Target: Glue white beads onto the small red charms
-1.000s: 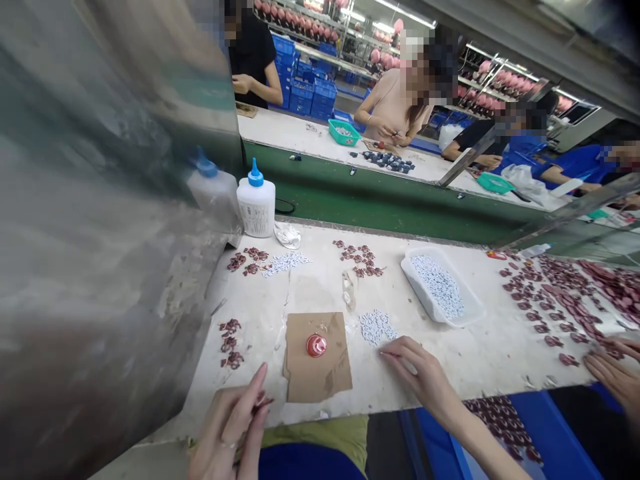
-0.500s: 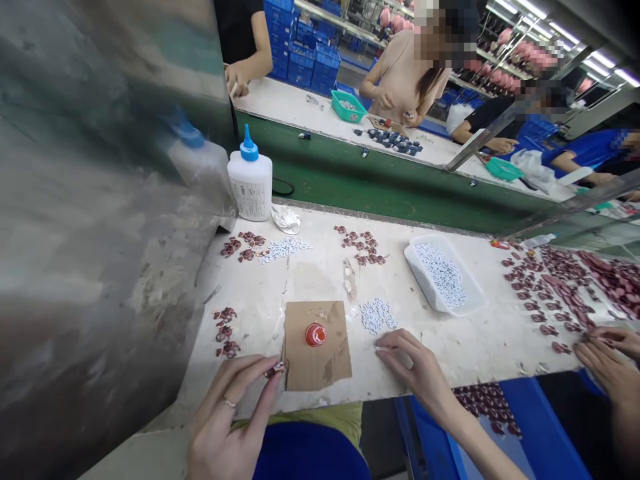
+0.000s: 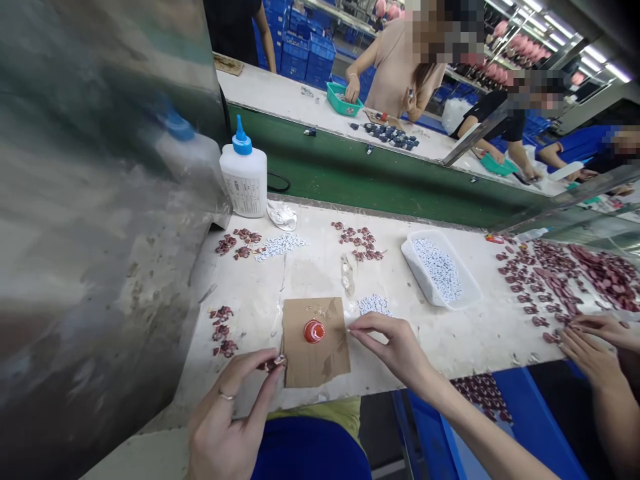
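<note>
Head camera, looking down at a white worktable (image 3: 475, 340). A brown cardboard square (image 3: 314, 360) lies at the near edge, and everything else is placed from it. A small red cap (image 3: 314, 331) sits in the middle of the cardboard. The left hand (image 3: 227, 413), with a ring on one finger, is at the cardboard's left edge, thumb and forefinger pinched together on a small dark red piece (image 3: 273, 364). The right hand (image 3: 395, 347) is at the cardboard's right edge, its fingertips closed together and touching down beside a small heap of white beads (image 3: 373, 304); what they pinch is too small to tell. Beyond the cardboard, to the right, stands a white tray of beads (image 3: 440, 270); far beyond it, to the left, a glue bottle with a blue cap (image 3: 244, 175). Clusters of dark red pieces (image 3: 223, 330) lie left of the cardboard. Another person's hands (image 3: 593, 340) rest far right.
</note>
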Tool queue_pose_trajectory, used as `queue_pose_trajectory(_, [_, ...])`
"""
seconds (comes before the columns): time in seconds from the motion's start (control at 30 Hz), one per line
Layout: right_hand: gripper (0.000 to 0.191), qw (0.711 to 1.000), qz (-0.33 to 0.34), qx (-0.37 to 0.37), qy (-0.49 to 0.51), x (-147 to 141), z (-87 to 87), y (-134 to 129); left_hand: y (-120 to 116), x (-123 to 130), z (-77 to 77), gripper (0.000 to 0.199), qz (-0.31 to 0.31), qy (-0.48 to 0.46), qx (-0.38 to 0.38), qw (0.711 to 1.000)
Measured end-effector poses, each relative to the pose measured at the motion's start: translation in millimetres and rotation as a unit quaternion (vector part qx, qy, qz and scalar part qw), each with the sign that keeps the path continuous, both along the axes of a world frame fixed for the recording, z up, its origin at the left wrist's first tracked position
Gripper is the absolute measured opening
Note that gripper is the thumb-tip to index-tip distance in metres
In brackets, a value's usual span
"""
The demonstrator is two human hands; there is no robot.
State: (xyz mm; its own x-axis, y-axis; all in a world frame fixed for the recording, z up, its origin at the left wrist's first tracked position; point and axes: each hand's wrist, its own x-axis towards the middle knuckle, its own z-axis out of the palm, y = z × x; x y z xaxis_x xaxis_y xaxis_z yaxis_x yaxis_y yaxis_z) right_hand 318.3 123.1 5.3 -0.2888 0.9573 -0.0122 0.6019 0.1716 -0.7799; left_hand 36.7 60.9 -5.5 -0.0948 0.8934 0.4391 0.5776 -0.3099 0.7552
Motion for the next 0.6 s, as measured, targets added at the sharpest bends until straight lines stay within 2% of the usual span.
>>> queue_pose_trajectory(0.17, [0.012,0.999,0.010,0.037,0.010,-21,-0.6,14,-5,-3,1.2,0.014,-0.023,-0.007,-0.013,1.000])
queue_pose_trajectory(0.27, [0.014,0.997,0.036,0.063,0.009,-28,0.1,17,-9,-4,-0.6,0.022,0.017,-0.030,-0.048,0.998])
queue_pose_trajectory(0.33, [0.015,0.996,0.058,0.060,0.011,-32,1.2,16,-10,-5,-1.2,0.022,0.029,-0.033,-0.050,0.998])
queue_pose_trajectory(0.47, [0.018,0.995,0.082,0.052,0.009,-37,2.7,12,-10,-6,0.3,0.017,0.003,-0.010,-0.014,1.000])
queue_pose_trajectory(0.6, [0.018,0.996,0.083,0.044,0.008,-39,2.2,11,-7,-5,3.8,0.018,0.016,-0.024,-0.034,0.999])
